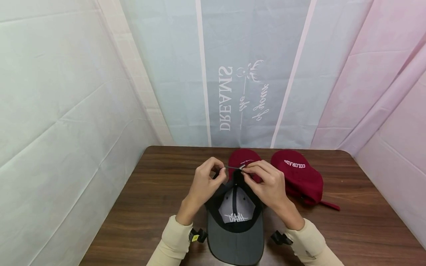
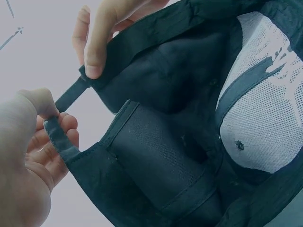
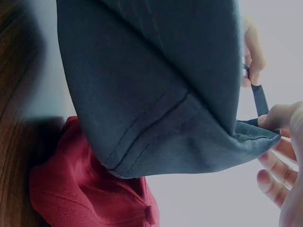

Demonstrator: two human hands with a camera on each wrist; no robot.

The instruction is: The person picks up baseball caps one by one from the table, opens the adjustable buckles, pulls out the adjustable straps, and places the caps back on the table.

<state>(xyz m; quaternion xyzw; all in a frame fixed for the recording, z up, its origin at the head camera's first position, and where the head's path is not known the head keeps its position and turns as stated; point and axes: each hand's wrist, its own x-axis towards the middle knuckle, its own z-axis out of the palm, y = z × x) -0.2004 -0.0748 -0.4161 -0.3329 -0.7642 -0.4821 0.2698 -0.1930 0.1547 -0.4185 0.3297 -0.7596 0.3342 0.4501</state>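
A grey cap [image 1: 234, 236] with a black lining is held upside down over the table, brim toward me. My left hand [image 1: 217, 169] and right hand [image 1: 247, 170] each pinch an end of its thin black back strap [image 1: 233, 168]. In the left wrist view my left hand [image 2: 54, 116] pinches the strap [image 2: 71, 97] at the cap's [image 2: 156, 156] edge, and my right hand [image 2: 94, 61] grips the other side. The right wrist view shows the cap's outer cloth [image 3: 156, 85], the strap [image 3: 259, 98], my right hand [image 3: 279, 125] and left hand [image 3: 253, 71].
Two dark red caps lie on the brown wooden table [image 1: 149, 192] behind my hands: one [image 1: 244, 157] just past the strap, the other [image 1: 299, 173], lettered COLORADO, to its right. A red cap [image 3: 94, 189] shows under the grey one. Pale cloth walls surround the table.
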